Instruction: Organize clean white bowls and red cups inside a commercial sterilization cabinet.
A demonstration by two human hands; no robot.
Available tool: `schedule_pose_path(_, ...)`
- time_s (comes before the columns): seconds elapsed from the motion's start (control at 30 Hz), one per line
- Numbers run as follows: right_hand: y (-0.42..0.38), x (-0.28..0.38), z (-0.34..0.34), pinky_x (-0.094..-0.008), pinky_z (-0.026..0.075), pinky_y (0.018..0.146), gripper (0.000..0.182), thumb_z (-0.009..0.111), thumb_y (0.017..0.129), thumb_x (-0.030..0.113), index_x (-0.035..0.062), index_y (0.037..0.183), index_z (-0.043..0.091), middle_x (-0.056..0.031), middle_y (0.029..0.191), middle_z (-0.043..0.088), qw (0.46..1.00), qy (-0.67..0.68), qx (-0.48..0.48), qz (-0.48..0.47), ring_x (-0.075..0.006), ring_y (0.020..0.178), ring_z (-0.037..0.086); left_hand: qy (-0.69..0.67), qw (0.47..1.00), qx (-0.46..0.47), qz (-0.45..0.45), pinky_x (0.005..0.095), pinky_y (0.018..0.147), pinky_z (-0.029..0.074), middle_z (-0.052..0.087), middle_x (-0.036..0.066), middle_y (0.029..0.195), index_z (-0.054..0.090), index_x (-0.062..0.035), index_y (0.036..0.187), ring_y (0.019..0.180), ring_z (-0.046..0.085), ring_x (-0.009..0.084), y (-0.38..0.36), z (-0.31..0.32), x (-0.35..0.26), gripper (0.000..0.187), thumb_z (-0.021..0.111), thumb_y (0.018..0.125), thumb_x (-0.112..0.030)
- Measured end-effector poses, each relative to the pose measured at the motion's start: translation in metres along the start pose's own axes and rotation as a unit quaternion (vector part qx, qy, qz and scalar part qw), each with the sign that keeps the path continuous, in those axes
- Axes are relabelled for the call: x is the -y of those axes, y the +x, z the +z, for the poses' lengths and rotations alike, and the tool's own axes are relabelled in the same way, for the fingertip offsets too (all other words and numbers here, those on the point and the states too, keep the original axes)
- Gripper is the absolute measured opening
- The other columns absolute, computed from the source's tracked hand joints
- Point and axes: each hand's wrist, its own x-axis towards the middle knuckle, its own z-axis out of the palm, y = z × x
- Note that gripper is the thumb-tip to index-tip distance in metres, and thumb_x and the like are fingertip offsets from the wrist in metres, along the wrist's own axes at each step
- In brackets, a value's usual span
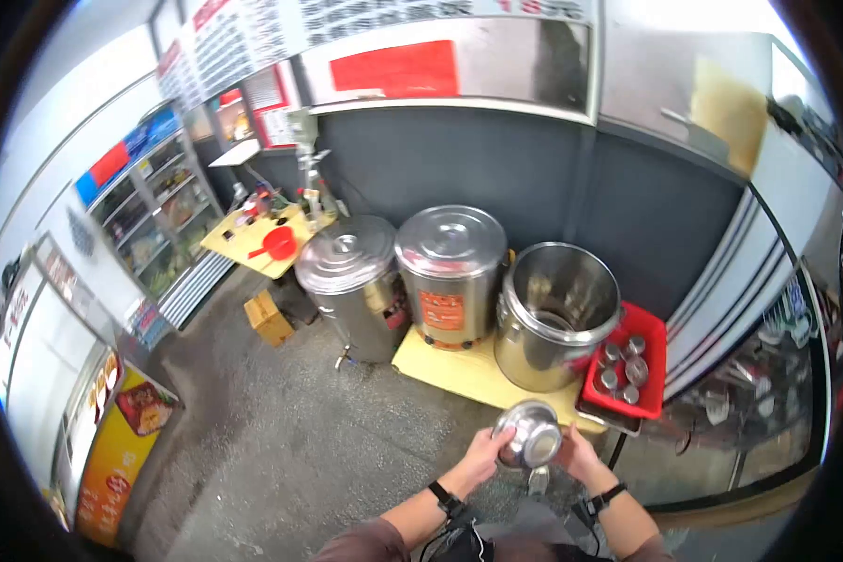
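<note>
In front of my body is a shiny stainless steel bowl, tilted on its side with its round base facing me. My left hand is closed on the bowl's left rim, the thumb lying over the metal. At the right rim, my right hand grips too, its fingers partly hidden behind the bowl. Just beyond the bowl stands a large open steel barrel on a low yellow board. To the right of that barrel, a red plastic basket holds several metal-topped containers.
Two lidded steel barrels stand left of the open one: one with an orange label, one with a tap. Farther left are a yellow table with a red ladle, and a cardboard box. A glass case is at right.
</note>
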Motion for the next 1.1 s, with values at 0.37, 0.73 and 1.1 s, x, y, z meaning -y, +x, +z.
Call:
schedule_pose_path(0.37, 0.083, 0.077, -0.076, -0.04, 0.056, 0.098, 0.042, 0.055, 0.11, 0.044, 0.0058, 0.122, 0.07, -0.0094, 0.117, 0.076, 0.938, 0.303, -0.162, -0.039, -0.0236, 0.107, 0.071, 0.081, 0.982, 0.066, -0.159, 0.0433, 0.106, 0.054, 0.071, 0.011, 0.131, 0.064, 0.0002, 0.133, 0.117, 0.069, 0.0227, 0.173, 0.063, 0.051, 0.044, 0.062, 0.108, -0.036)
schedule_pose_path(0.73, 0.179, 0.06, -0.342, -0.0377, 0.057, 0.079, 0.033, 0.075, 0.1, 0.033, 0.0002, 0.105, 0.074, -0.0067, 0.101, 0.074, 0.88, 0.303, -0.364, -0.022, -0.0189, 0.088, 0.069, 0.798, 0.548, 0.201, -0.15, 0.0483, 0.094, 0.055, 0.076, 0.018, 0.113, 0.068, -0.0082, 0.121, 0.106, 0.071, 0.0394, 0.305, 0.098, 0.124, 0.045, 0.062, 0.1, -0.047)
schedule_pose_path(1.1, 0.284, 0.03, -0.495, -0.0452, 0.051, 0.09, 0.077, 0.071, 0.096, 0.057, -0.0184, 0.111, 0.07, -0.0241, 0.11, 0.076, 0.722, 0.232, -0.652, 0.028, -0.0325, 0.098, 0.069, 0.833, 0.473, 0.147, -0.245, 0.0575, 0.085, 0.057, 0.073, 0.029, 0.1, 0.076, -0.0024, 0.093, 0.097, 0.07, 0.0494, 0.216, -0.109, 0.135, 0.037, 0.054, 0.094, -0.032)
